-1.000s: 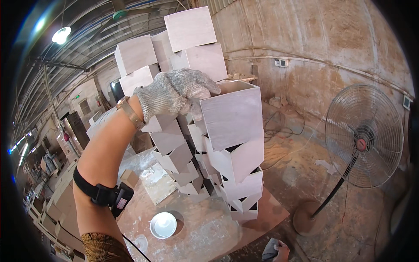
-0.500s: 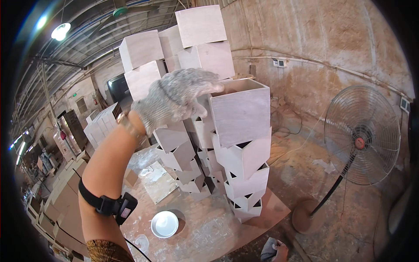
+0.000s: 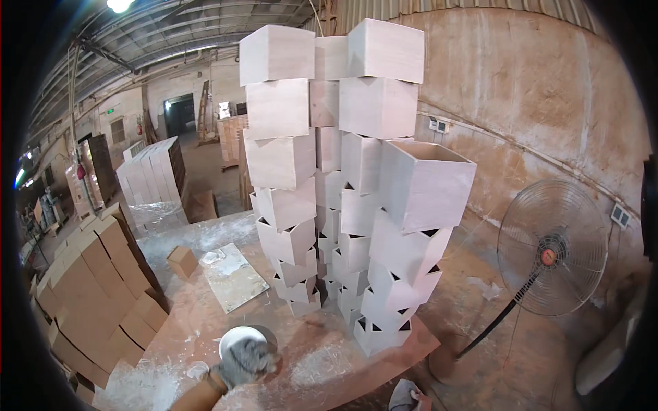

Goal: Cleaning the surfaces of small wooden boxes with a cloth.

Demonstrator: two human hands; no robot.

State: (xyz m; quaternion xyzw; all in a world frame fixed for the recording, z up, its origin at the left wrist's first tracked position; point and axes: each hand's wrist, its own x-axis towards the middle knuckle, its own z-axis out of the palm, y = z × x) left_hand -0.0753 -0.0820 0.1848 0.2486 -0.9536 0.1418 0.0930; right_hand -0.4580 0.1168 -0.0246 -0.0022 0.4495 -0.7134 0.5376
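My left hand (image 3: 247,361), in a grey knitted glove, is low over a round white bowl (image 3: 241,337) on the dusty work surface. The glove covers much of the bowl, and motion smears its fingers, so I cannot see whether they grip the rim. At the bottom edge my right hand (image 3: 416,399) is only partly in view, bare fingers closed against a grey piece (image 3: 400,397) whose kind I cannot make out. In front of me rise tall stacks of pale, whitish wooden boxes, set at angles on one another. The nearest stack's top box (image 3: 432,185) is open upward.
A floor fan (image 3: 548,253) stands right of the stacks, near a stained wall (image 3: 521,82). A white-smeared board (image 3: 234,277) and a small brown box (image 3: 182,262) lie on the surface (image 3: 322,366). Brown cartons (image 3: 96,294) are piled at the left.
My left hand has come down from beside the nearest stack's top box to the white bowl. The view has shifted too. My right hand stays low at the bottom edge.
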